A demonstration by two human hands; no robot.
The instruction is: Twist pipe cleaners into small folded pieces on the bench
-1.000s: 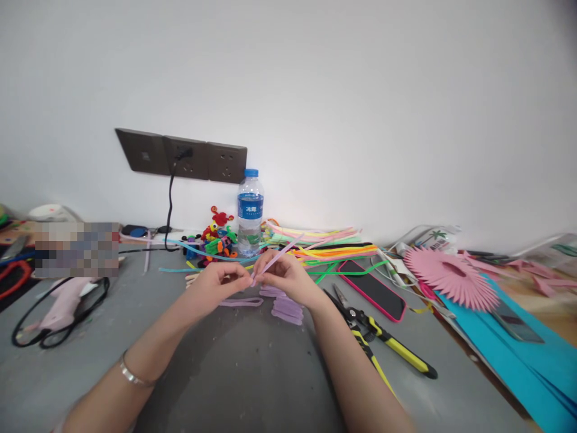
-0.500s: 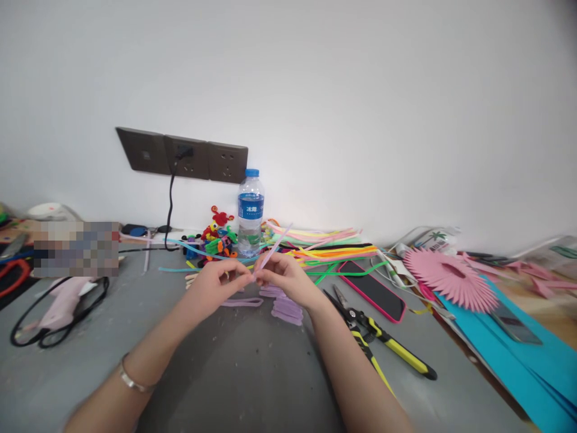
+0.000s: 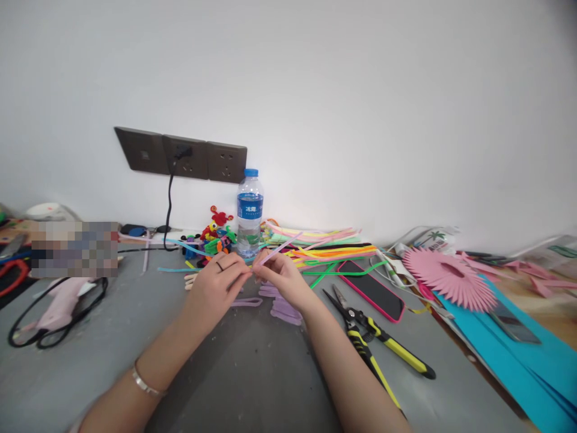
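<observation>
Above the grey table (image 3: 252, 373), my left hand (image 3: 220, 282) and my right hand (image 3: 279, 275) meet at the fingertips. Both are closed in a pinch on a light purple pipe cleaner (image 3: 282, 248), whose free end sticks up to the right past my right hand. The part between the fingers is mostly hidden. Just below my right hand lie several folded purple pipe cleaners (image 3: 285, 311) in a pile. A single purple loop (image 3: 247, 302) lies to the left of that pile, under my left hand.
Behind my hands stand a water bottle (image 3: 250, 216), colourful pipe-cleaner figures (image 3: 219, 234) and a bundle of pipe cleaners (image 3: 336, 251). To the right are yellow-black pliers (image 3: 396, 349), a pink-edged phone (image 3: 372, 291) and a pink pleated ring (image 3: 446, 279). A glue gun (image 3: 61, 307) lies left.
My left hand has turned, with its back now more to the camera, and my left forearm has shifted right. The pipe cleaner's free end leans further right and lower.
</observation>
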